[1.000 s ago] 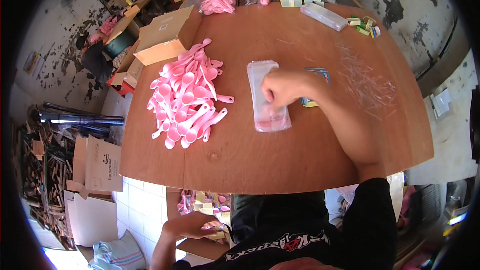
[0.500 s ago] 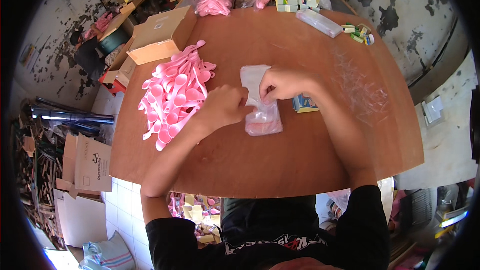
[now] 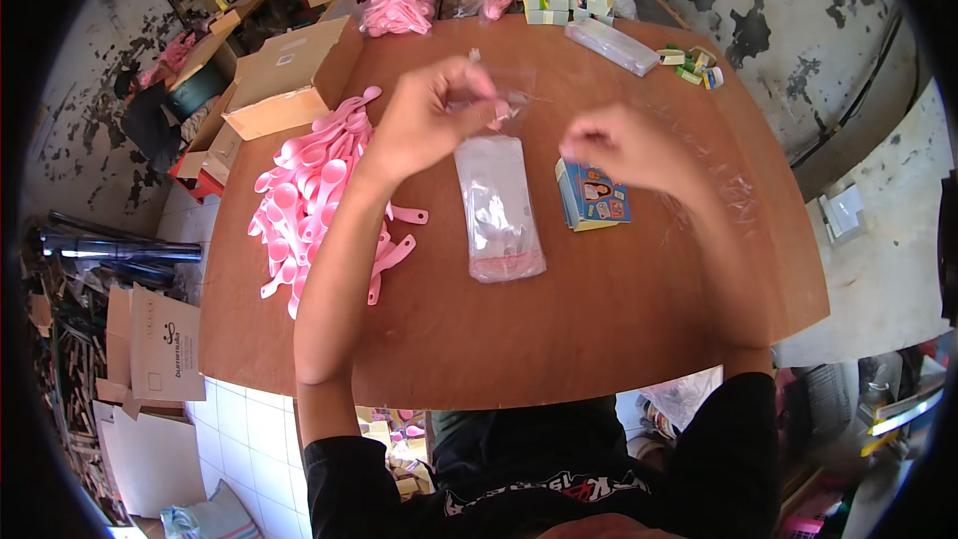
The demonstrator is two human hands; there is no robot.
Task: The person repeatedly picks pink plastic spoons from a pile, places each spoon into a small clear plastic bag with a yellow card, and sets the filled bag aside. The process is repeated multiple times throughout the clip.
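Note:
My left hand (image 3: 434, 118) is raised at the far middle of the table, its thumb and fingers closed on a clear plastic bag (image 3: 517, 100) that is blurred and partly hidden by the fingers. Just nearer lies a neat stack of clear plastic bags (image 3: 496, 210) with a reddish strip along the near end. My right hand (image 3: 614, 145), smeared by motion, hovers over a small stack of blue printed cards (image 3: 597, 198); whether its fingers hold anything is unclear. Left of the bags, partly behind my left forearm, spreads a heap of pink plastic spoons (image 3: 309, 195).
An open cardboard box (image 3: 289, 80) stands at the far left of the table. Small pale boxes (image 3: 564, 0), a clear plastic case (image 3: 612, 47) and little green-and-yellow packs (image 3: 691, 67) sit along the far edge. Clear plastic scraps (image 3: 723, 190) lie at the right.
Both hands have left the stack of bags. My left hand has moved away from me with a clear bag; my right hand has shifted right, over the blue cards.

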